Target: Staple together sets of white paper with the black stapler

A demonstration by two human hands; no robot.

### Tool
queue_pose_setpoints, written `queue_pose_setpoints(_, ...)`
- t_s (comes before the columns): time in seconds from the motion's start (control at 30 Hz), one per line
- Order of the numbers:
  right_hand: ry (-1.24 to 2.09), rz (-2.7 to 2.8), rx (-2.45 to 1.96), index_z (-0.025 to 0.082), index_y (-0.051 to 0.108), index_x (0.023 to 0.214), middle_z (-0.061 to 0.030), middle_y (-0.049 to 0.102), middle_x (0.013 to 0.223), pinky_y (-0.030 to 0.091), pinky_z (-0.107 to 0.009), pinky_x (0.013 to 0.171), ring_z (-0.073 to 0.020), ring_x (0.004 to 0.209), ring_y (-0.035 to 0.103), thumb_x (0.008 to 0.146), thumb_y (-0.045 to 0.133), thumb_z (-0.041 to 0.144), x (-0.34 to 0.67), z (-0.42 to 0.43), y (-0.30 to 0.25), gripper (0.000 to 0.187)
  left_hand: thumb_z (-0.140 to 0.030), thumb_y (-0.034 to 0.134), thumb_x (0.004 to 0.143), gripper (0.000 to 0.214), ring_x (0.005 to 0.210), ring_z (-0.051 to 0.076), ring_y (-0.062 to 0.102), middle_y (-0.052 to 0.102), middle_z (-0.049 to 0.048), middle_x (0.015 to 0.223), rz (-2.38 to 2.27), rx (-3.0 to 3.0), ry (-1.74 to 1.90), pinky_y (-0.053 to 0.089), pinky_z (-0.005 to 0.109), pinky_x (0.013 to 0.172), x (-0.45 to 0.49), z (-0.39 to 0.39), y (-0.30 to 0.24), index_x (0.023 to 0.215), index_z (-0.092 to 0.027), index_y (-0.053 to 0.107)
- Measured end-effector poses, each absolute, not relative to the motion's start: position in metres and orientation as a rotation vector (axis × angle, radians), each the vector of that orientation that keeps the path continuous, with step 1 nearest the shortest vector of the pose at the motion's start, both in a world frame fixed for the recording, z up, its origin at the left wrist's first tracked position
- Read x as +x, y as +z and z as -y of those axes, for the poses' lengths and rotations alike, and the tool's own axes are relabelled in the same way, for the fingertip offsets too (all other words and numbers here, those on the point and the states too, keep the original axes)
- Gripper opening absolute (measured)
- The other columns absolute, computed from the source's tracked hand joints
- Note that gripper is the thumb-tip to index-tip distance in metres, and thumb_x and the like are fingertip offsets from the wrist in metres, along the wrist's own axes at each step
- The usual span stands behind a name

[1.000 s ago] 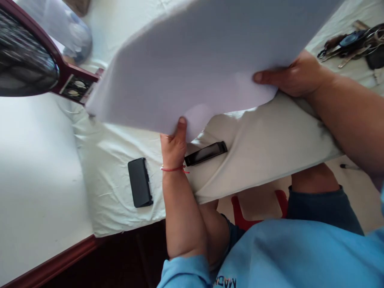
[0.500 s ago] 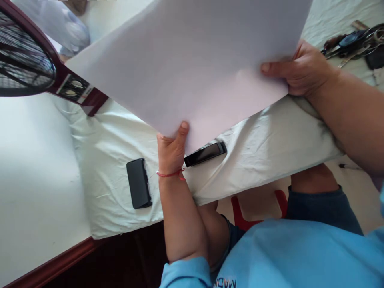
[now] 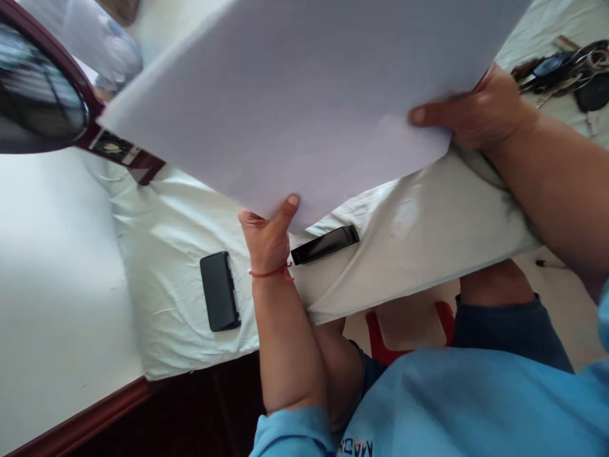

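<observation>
Paper (image 3: 304, 95) held above desk (image 3: 174, 266), near edge straighter vs. 1 s ago; L-hand grip (image 3: 267, 240) & R-hand grip (image 3: 495, 113) both clamped on it; flatter now, so prob. easier to control.

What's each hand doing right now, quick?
Left hand: closed on the near edge of the white paper, thumb on top.
Right hand: closed on the same paper near its right corner, thumb on top.

Left hand (image 3: 267, 240) and right hand (image 3: 495, 114) grip a paper sheet (image 3: 309, 108) above a cloth (image 3: 166, 273). Phone (image 3: 219, 292) and black bar (image 3: 325, 245) flank the left hand; keys (image 3: 575, 73) lie near the right hand.
</observation>
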State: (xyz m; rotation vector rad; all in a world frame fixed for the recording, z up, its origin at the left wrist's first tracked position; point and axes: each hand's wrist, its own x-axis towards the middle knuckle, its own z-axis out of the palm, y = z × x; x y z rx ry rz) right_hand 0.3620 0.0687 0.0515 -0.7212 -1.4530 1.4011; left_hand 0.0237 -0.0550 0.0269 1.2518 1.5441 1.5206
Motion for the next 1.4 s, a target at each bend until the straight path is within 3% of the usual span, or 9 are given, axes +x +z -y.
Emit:
queue_pose_setpoints(0.1, 1.415, 1.455, -0.754, 0.025, 0.064, 0.122, 0.0046, 0.063, 0.128, 0.052, -0.029, 0.108, -0.0177, 0.124, 0.062, 0.070, 0.083, 0.025, 0.362, -0.068, 0.050, 0.055, -0.076, 0.102, 0.073, 0.070, 0.137, 0.030, 0.078, 0.087, 0.0083, 0.120, -1.571, 1.309, 1.461, 0.054, 0.043, 0.131, 0.027, 0.056, 0.027, 0.117, -0.024, 0.086)
queue_pose_setpoints(0.33, 1.437, 1.495, -0.895, 0.018, 0.069, 0.105, 0.0034, 0.068, 0.117, 0.053, -0.026, 0.104, -0.0148, 0.109, 0.067, 0.072, 0.082, 0.034, 0.359, -0.071, 0.050, 0.039, -0.082, 0.081, 0.095, 0.068, 0.124, 0.030, 0.082, 0.088, 0.0130, 0.117, -1.702, 1.352, 1.296, 0.063, 0.037, 0.117, 0.029, 0.058, 0.038, 0.110, -0.015, 0.088)
queue_pose_setpoints(0.63, 1.511, 1.408, -0.972, 0.016, 0.070, 0.109, 0.0004, 0.067, 0.121, 0.054, -0.030, 0.106, -0.0136, 0.104, 0.069, 0.062, 0.089, 0.040, 0.362, -0.075, 0.049, 0.056, -0.080, 0.083, 0.094, 0.064, 0.141, 0.032, 0.077, 0.088, 0.0117, 0.125, -1.570, 1.336, 1.232, 0.058, 0.039, 0.127, 0.035, 0.065, 0.050, 0.116, -0.020, 0.086)
queue_pose_setpoints(0.73, 1.493, 1.379, -0.965, 0.019, 0.070, 0.109, 0.0035, 0.068, 0.120, 0.053, -0.028, 0.107, -0.0124, 0.104, 0.070, 0.063, 0.088, 0.036, 0.364, -0.078, 0.047, 0.052, -0.079, 0.083, 0.095, 0.061, 0.128, 0.030, 0.080, 0.087, 0.0107, 0.115, -1.606, 1.352, 1.220, 0.064, 0.038, 0.115, 0.033, 0.066, 0.052, 0.109, -0.020, 0.085)
queue_pose_setpoints(0.83, 1.467, 1.325, -0.985, 0.023, 0.071, 0.107, 0.0061, 0.068, 0.119, 0.052, -0.024, 0.106, -0.0120, 0.107, 0.069, 0.066, 0.086, 0.030, 0.364, -0.081, 0.045, 0.045, -0.074, 0.081, 0.099, 0.052, 0.097, 0.023, 0.079, 0.081, 0.0054, 0.093, -1.748, 1.456, 1.168, 0.066, 0.034, 0.091, 0.030, 0.071, 0.053, 0.101, -0.022, 0.080)
queue_pose_setpoints(0.93, 1.458, 1.237, -1.030, 0.019, 0.071, 0.103, 0.0042, 0.069, 0.117, 0.056, -0.024, 0.100, -0.0129, 0.104, 0.071, 0.065, 0.086, 0.027, 0.362, -0.084, 0.045, 0.041, -0.062, 0.077, 0.105, 0.041, 0.086, 0.018, 0.072, 0.076, 0.0027, 0.093, -2.024, 1.518, 1.212, 0.060, 0.032, 0.081, 0.034, 0.090, 0.054, 0.113, -0.022, 0.076)
queue_pose_setpoints(1.03, 1.458, 1.183, -1.056, 0.014, 0.071, 0.103, 0.0006, 0.070, 0.114, 0.058, -0.025, 0.097, -0.0125, 0.101, 0.071, 0.065, 0.087, 0.024, 0.359, -0.084, 0.047, 0.043, -0.055, 0.076, 0.106, 0.040, 0.102, 0.023, 0.077, 0.080, 0.0071, 0.108, -2.229, 1.630, 1.164, 0.061, 0.038, 0.091, 0.043, 0.115, 0.054, 0.126, -0.020, 0.076)
queue_pose_setpoints(1.17, 1.459, 1.139, -1.097, 0.011, 0.070, 0.105, -0.0028, 0.070, 0.114, 0.059, -0.027, 0.096, -0.0141, 0.101, 0.071, 0.066, 0.086, 0.019, 0.358, -0.084, 0.049, 0.043, -0.050, 0.085, 0.103, 0.034, 0.136, 0.031, 0.074, 0.084, 0.0086, 0.125, -1.833, 2.039, 0.934, 0.058, 0.050, 0.122, 0.045, 0.133, 0.059, 0.126, -0.025, 0.081)
queue_pose_setpoints(1.4, 1.473, 1.093, -1.102, 0.012, 0.070, 0.106, -0.0017, 0.068, 0.119, 0.059, -0.027, 0.098, -0.0138, 0.104, 0.071, 0.071, 0.082, 0.011, 0.359, -0.085, 0.049, 0.037, -0.032, 0.086, 0.101, 0.029, 0.135, 0.032, 0.076, 0.085, 0.0085, 0.129, -1.641, 2.135, 0.673, 0.058, 0.053, 0.123, 0.034, 0.131, 0.066, 0.129, -0.026, 0.082)
